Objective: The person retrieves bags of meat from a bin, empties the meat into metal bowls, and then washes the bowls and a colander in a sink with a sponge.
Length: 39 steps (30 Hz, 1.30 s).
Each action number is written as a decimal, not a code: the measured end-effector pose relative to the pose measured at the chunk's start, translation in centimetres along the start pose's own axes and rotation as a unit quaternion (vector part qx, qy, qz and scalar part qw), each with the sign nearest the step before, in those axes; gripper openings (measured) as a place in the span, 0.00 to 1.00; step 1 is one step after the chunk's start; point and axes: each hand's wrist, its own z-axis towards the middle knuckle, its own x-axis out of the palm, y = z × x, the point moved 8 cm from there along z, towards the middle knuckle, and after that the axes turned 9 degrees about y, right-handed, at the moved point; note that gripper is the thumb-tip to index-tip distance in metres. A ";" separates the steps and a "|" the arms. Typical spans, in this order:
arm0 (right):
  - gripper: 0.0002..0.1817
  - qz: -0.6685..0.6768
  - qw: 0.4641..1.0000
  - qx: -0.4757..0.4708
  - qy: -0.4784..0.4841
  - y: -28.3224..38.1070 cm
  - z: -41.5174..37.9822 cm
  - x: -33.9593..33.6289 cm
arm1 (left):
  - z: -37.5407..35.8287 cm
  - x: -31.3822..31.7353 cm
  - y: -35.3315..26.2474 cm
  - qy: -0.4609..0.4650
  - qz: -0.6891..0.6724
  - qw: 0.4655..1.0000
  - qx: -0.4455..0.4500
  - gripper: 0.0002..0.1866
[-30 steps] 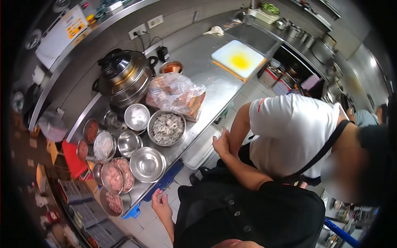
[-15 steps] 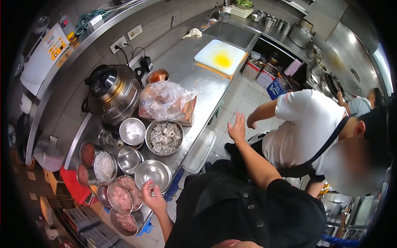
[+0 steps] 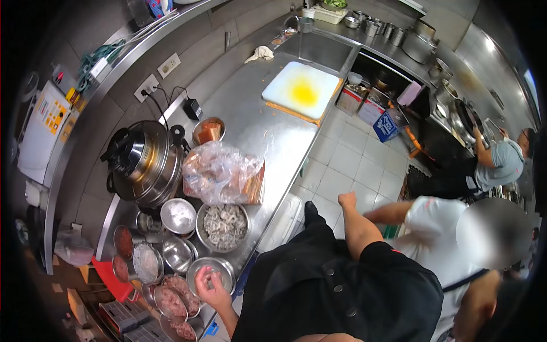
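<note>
In the head view, left hand [image 3: 212, 289], one of the wearer's two, fingers loosely curled and thumb parted from them, over one shiny bare bowl [image 3: 212, 261] near the edge of the steel tabletop [image 3: 285, 137]; cannot tell whether touching the metal or just above it. Right hand [image 3: 346, 199] drawn into a fist, out above the tiled floor [image 3: 336, 149], well apart from the tabletop; cannot tell whether wrapped around anything small.

Just beside the shiny bare bowl, one stack of steel bowls [image 3: 178, 254]. Next to that, one bowl of greyish pieces [image 3: 222, 227] and one bowl of white contents [image 3: 178, 215]. Farther left, one plastic-covered bowl [image 3: 148, 263] and two containers of reddish meat [image 3: 123, 242]. Near the tabletop's corner, three bowls of pink meat [image 3: 170, 302], crowded together.

Toward the wall, one large cooker [image 3: 142, 165], one clear plastic bag [image 3: 219, 171] and one small bowl of orange-red contents [image 3: 208, 131]. Farther along, one white cutting board [image 3: 282, 82] with one yellow patch, flat on one orange-brown board [image 3: 293, 112]; past these, one sink [image 3: 319, 50] and one pale cloth [image 3: 260, 54].

Two other people: one person in white [image 3: 436, 228], blurred, beside the wearer's right arm; one person in grey [image 3: 501, 162] farther off, near one dark pan [image 3: 467, 117].
</note>
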 end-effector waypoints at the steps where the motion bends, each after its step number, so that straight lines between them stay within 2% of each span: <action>1: 0.46 -0.032 0.999 -0.008 0.012 0.1 2.5 0.5 | 0.6 1.1 -0.2 -0.006 0.003 1.000 0.002 0.18; 4: 0.45 -0.023 1.000 0.004 0.019 1.9 6.2 -1.8 | 2.6 5.6 -2.2 -0.044 0.047 0.997 0.052 0.17; 6: 0.44 -0.138 0.986 -0.075 0.047 2.1 14.0 -0.8 | 4.3 10.4 -3.6 -0.040 0.016 0.999 0.031 0.15; 8: 0.43 -0.091 0.993 -0.080 0.004 1.1 18.4 -2.2 | 6.5 16.4 -5.6 -0.045 0.020 0.998 0.026 0.14; 10: 0.43 -0.082 0.995 -0.029 0.058 1.0 19.4 -5.4 | 9.2 23.7 -7.7 0.002 0.061 0.998 0.010 0.13; 11: 0.40 -0.128 0.989 -0.036 0.064 -0.3 22.5 -5.2 | 10.4 26.8 -8.6 0.002 0.066 0.998 0.008 0.13; 12: 0.38 -0.172 0.982 -0.044 0.070 -2.5 26.1 -4.8 | 11.9 30.4 -9.6 0.042 0.121 0.992 0.009 0.12; 13: 0.38 -0.172 0.981 -0.041 0.074 -3.5 27.5 -5.9 | 13.1 33.9 -10.6 0.083 0.176 0.981 0.008 0.12; 15: 0.34 -0.131 0.980 0.008 0.147 -5.1 29.7 -7.9 | 15.5 39.9 -12.2 0.104 0.160 0.982 -0.015 0.11; 18: 0.35 -0.149 0.977 -0.038 0.150 -4.0 31.5 -11.3 | 18.0 49.3 -13.8 0.214 0.203 0.955 0.033 0.13; 19: 0.35 -0.146 0.978 -0.033 0.148 -3.4 31.3 -12.6 | 18.4 51.4 -13.2 0.220 0.201 0.954 0.035 0.13; 22: 0.32 -0.091 0.973 -0.119 0.177 1.4 31.9 -15.9 | 19.2 59.4 -11.6 0.325 0.164 0.931 0.007 0.13; 25: 0.31 -0.084 0.959 -0.169 0.210 7.2 33.1 -18.8 | 19.3 66.2 -9.9 0.381 0.117 0.917 -0.002 0.13; 28: 0.30 -0.101 0.952 -0.207 0.201 15.3 33.2 -23.0 | 20.3 71.6 -8.8 0.391 0.086 0.916 -0.006 0.12; 30: 0.29 -0.085 0.941 -0.266 0.191 20.2 33.6 -25.3 | 21.6 74.8 -8.4 0.391 0.082 0.917 0.008 0.13; 33: 0.28 -0.098 0.932 -0.280 0.211 26.2 35.8 -28.2 | 24.2 80.2 -8.6 0.398 0.057 0.915 -0.030 0.12; 34: 0.28 -0.100 0.932 -0.281 0.206 27.9 37.0 -29.5 | 25.6 82.1 -8.9 0.395 0.067 0.916 -0.006 0.12; 39: 0.29 -0.136 0.932 -0.265 0.206 34.1 43.3 -32.9 | 34.6 92.2 -7.6 0.389 0.042 0.920 -0.006 0.12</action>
